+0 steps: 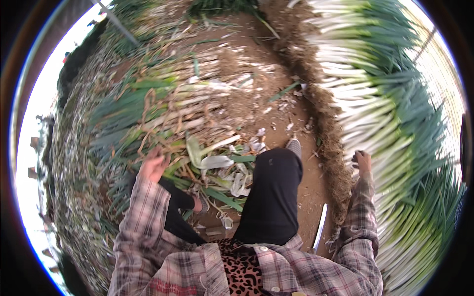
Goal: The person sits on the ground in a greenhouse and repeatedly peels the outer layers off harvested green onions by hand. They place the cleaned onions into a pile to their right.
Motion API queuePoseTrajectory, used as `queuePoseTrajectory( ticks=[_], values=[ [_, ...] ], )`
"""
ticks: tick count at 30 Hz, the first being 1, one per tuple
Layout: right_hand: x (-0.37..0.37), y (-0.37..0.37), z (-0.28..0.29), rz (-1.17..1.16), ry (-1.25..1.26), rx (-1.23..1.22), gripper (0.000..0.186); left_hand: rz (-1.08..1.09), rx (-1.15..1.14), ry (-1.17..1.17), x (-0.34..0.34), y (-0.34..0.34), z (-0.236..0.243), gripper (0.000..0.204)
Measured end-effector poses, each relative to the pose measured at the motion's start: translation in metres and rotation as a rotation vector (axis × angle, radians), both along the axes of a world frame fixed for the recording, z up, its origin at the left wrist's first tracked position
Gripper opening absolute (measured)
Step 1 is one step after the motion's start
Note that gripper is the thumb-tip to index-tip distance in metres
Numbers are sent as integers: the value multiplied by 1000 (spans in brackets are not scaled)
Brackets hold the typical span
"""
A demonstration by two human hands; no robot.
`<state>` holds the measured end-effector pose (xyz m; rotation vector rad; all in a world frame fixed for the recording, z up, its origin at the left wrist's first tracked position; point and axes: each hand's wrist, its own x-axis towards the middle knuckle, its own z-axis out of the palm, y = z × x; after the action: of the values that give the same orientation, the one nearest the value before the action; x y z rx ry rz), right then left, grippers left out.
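My left hand [154,165] is over the untrimmed leeks [197,106], beside their dry, brownish leaves. Its fingers are loosely bent and a little apart, with nothing visible in them. On the right, my right hand [364,162] reaches to the cleaned leeks [365,128], its half-curled fingers close against the white stalks. No single leek can be seen gripped in it. These leeks lie side by side in a long row, roots toward me and green tops to the right. Peeled leaves [217,162] lie between my left hand and my knee.
A long-bladed knife [321,228] lies on the brown soil near my right side. The root ends [328,113] form a ridge along the cleaned row. More leek litter [84,163] spreads at the left, and a metal pole [118,23] stands at the far left.
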<state>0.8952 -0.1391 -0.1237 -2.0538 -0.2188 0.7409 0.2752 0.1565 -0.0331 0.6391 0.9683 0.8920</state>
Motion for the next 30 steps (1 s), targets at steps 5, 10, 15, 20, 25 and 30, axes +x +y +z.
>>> queuePoseTrajectory(
  ticks=[5,10,15,20,25,30],
  values=[
    [-75,165,88,773,-481,108,20,225,160,-106,8,34,25,32],
    [-211,316,125,1338,-694,229,22,459,179,-231,-5,42,1,22],
    [-347,403,59,1600,-764,338,25,441,88,-392,-22,43,-9,12],
    [-415,433,6,1382,-871,-62,33,654,-103,-304,-35,35,9,9],
    [-424,429,6,1260,-1111,29,38,776,-132,-289,-57,36,9,9],
    [-423,392,103,1267,-1111,303,26,825,-164,-346,-65,44,-1,4]
  ],
)
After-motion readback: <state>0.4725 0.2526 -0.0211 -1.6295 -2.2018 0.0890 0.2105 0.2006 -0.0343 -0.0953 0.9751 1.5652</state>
